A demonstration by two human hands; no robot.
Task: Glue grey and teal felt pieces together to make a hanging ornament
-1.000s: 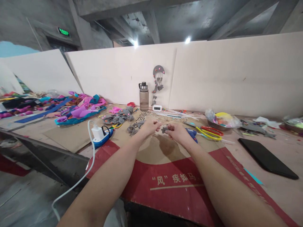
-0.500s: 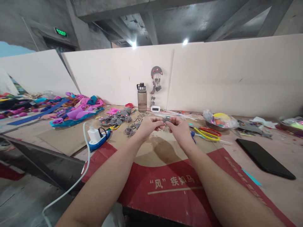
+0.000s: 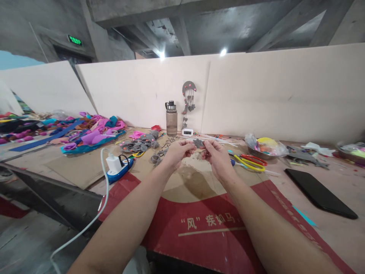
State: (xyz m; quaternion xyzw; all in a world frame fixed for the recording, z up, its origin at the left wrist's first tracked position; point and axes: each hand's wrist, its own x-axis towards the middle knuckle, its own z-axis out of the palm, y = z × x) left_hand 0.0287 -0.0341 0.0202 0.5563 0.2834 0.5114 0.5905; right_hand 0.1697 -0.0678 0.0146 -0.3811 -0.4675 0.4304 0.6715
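Here, the left hand [image 3: 178,151] and the right hand [image 3: 217,155] are up above the counter [image 3: 85,167], close together. Both pinch a small grey felt piece [image 3: 197,143] between them, each grip closed on one side of it. Below the hands lies brown and red cardboard [image 3: 199,213]. Yellow and red scissors [image 3: 251,161] lie just to the right. A water bottle [image 3: 171,118] stands behind, by the white wall board [image 3: 270,95].
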